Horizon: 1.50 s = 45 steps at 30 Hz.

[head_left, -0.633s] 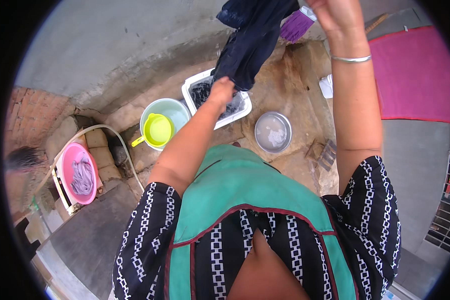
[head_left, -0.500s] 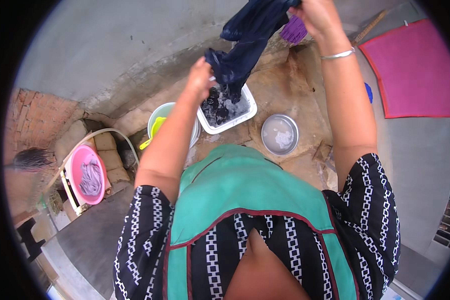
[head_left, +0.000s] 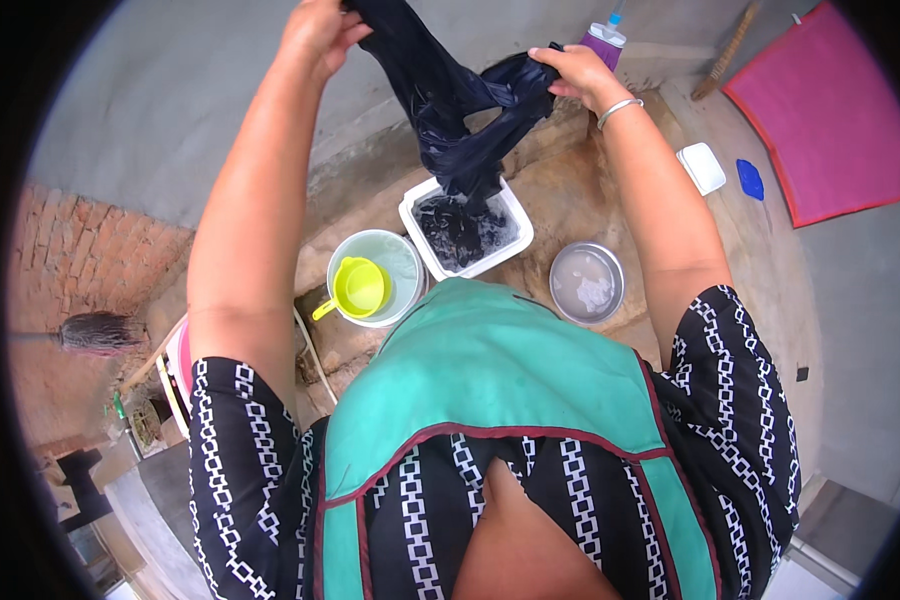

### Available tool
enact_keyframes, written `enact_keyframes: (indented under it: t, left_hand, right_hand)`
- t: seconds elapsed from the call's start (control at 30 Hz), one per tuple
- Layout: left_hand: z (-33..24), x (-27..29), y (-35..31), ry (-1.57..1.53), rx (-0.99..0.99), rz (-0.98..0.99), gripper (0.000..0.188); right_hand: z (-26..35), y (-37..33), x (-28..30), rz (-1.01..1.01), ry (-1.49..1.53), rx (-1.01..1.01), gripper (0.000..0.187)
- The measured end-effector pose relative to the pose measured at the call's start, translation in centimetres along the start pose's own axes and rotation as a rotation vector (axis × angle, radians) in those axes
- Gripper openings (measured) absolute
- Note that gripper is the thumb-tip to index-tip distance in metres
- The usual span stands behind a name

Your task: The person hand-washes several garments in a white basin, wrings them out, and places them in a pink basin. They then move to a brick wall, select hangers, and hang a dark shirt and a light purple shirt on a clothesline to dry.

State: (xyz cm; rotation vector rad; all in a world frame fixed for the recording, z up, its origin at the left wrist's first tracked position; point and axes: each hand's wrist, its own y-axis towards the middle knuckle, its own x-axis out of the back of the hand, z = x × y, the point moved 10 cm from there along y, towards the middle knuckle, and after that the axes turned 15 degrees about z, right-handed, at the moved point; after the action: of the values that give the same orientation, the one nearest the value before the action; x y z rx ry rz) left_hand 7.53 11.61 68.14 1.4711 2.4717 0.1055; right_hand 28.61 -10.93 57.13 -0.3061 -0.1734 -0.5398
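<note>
A wet, dark navy garment is stretched between my two raised hands. My left hand grips one end at the top of the view, and my right hand pinches another edge between thumb and fingers. Its middle sags down to the white rectangular basin. Inside that basin lies dark wet cloth in foamy water; where the hanging garment ends and this cloth begins, I cannot tell.
Left of the basin, a pale bucket of water holds a yellow-green dipper. A round metal pan with whitish water sits to the right. Further right are a white lid, a blue flat item and a pink sheet.
My left hand has risen from beside the basin to the top of the view. My right hand has come lower, and the garment now spreads between them. The view has shifted somewhat.
</note>
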Motion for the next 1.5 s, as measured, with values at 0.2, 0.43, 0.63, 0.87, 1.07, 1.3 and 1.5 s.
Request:
enact_keyframes:
  t: [0.2, 0.43, 0.63, 0.87, 1.07, 1.3, 1.5]
  left_hand:
    - [-3.7, 4.4, 0.2, -0.023, -0.059, -0.145, 0.019]
    - [-3.0, 7.8, -0.7, 0.422, 0.116, -0.18, 0.015]
    - [7.3, 4.9, -3.2, 0.343, 0.282, -0.155, 0.036]
    - [6.1, 9.2, -6.4, 0.232, 0.274, -0.409, 0.042]
    - [6.1, 10.0, -6.7, 0.166, 0.284, -0.407, 0.023]
    - [2.9, 6.9, -4.2, -0.568, 0.103, -0.348, 0.017]
    - [1.4, 1.5, -1.2, -0.788, 0.075, -0.185, 0.024]
  right_hand:
    - [-6.7, -1.4, 3.2, -0.1, 0.258, -0.225, 0.034]
    - [-3.3, -1.8, 3.1, -0.098, 0.141, 0.025, 0.023]
    - [5.8, -2.5, 1.5, -0.09, 0.066, 0.239, 0.023]
    - [10.9, -4.6, 5.1, -0.177, 0.008, 0.416, 0.031]
    - [12.4, -4.1, 5.5, -0.257, -0.343, 0.4, 0.034]
    - [3.1, -0.6, -6.2, 0.31, -0.748, 0.094, 0.032]
    - [-1.1, -1.4, -14.3, 0.228, -0.516, 0.304, 0.034]
